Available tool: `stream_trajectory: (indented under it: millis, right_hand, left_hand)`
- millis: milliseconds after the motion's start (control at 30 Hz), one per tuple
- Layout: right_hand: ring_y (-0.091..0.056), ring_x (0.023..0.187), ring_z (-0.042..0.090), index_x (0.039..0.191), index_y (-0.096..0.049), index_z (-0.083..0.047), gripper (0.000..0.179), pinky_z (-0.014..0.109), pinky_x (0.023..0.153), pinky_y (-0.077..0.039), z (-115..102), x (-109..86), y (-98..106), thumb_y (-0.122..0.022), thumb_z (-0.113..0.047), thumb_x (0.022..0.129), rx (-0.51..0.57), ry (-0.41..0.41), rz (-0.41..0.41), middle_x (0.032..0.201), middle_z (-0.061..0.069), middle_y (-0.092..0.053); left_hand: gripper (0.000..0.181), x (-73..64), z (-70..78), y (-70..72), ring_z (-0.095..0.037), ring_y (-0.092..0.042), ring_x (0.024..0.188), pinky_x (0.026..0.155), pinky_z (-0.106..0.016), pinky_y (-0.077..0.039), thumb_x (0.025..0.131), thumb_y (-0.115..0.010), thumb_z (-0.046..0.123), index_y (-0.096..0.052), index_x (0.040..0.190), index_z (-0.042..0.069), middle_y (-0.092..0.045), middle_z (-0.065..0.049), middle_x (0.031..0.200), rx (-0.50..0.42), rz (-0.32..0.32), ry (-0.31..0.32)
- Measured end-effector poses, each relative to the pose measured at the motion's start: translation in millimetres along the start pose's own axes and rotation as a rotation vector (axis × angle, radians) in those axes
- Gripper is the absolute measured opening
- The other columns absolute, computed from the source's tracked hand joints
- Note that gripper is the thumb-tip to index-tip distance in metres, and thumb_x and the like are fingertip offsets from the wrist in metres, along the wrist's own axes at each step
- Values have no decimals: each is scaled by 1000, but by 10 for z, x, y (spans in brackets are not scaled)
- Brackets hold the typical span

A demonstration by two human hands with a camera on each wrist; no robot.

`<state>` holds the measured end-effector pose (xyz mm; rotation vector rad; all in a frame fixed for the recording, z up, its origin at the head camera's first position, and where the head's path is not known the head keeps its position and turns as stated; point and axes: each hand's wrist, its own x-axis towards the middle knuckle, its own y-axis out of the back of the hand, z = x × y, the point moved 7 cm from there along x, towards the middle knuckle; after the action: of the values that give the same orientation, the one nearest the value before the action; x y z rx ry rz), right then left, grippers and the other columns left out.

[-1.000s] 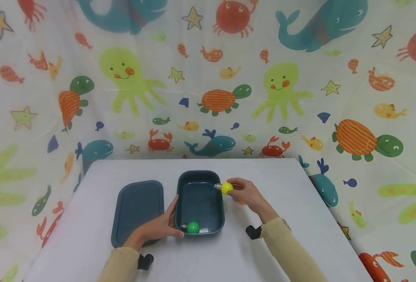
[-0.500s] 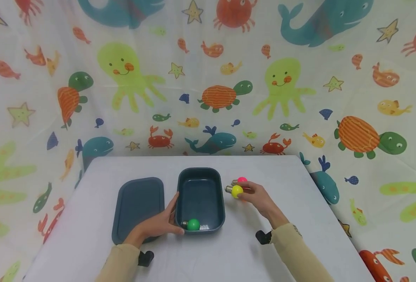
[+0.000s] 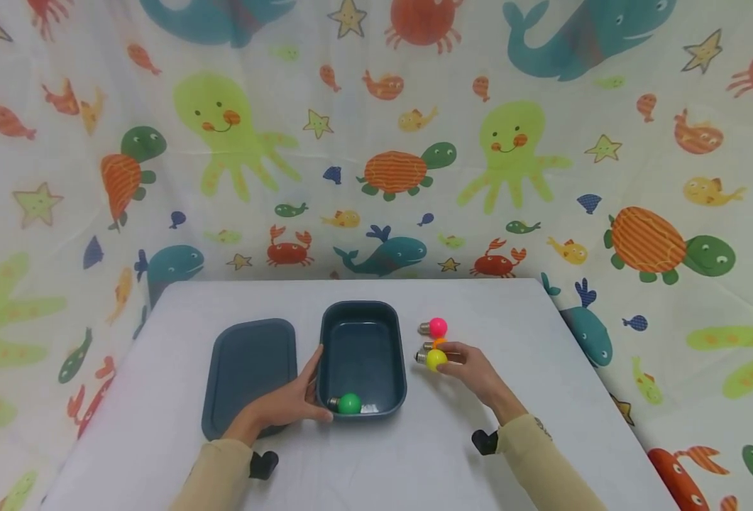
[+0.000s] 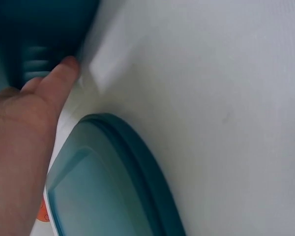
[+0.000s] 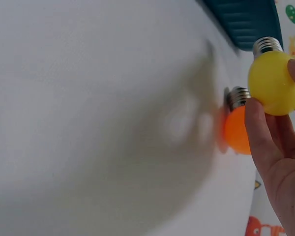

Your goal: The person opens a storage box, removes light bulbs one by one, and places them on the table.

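The yellow bulb (image 3: 437,360) points crosswise, base (image 3: 421,357) toward the box (image 3: 362,355).

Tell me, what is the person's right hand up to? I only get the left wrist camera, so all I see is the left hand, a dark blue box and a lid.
Observer: The right hand is holding a yellow bulb by its round part.
Visitor: Lovely! And is anything lying inside the box?
Observer: Yes, a green bulb, at the end nearest the person.
Visitor: Are there any more bulbs about?
Observer: Two: a pink bulb and an orange bulb, both outside the box on the right hand's side.
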<state>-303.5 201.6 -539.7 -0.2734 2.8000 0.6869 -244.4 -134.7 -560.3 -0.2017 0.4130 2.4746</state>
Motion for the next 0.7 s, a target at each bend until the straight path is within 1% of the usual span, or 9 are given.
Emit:
stream_trajectory:
  millis: [167,300,433,567,700]
  right_hand:
    - [-49,128,33,132,-60,-12,45,54,105,-41,84,1,1,-71,-20,89,-46,2,-7,136,9,-56]
    - [-47,129,34,131,-60,-13,44,57,104,-40,137,-2,43,-71,-21,90,-100,9,-3,138,11,-54]
    - [-46,130,35,131,-60,-12,44,59,104,-39,168,-8,87,-71,-22,89,-120,23,10,139,11,-53]
    - [-48,128,33,129,-61,-12,43,57,104,-40,210,8,88,-72,-22,89,-129,34,20,137,9,-53]
    - [-50,124,32,126,-63,-11,40,55,104,-41,231,13,74,-73,-17,88,-149,55,38,133,9,-54]
  left_hand:
    - [126,2,3,3,-33,-7,149,116,-49,-22,81,-81,19,22,153,29,19,-8,162,-3,-7,3]
    - [127,11,5,14,-31,-7,149,116,-47,-21,81,-82,22,22,153,30,18,-7,162,4,-6,8]
    - [128,17,3,20,-30,-8,149,116,-48,-21,80,-83,25,23,152,31,18,-6,163,6,-10,9]
    - [128,11,-2,16,-31,-9,149,116,-48,-21,80,-83,23,22,153,31,18,-7,162,-7,-13,10]
    - [127,6,-13,9,-32,-10,149,116,-49,-22,80,-82,23,22,153,31,17,-8,162,-5,-11,10]
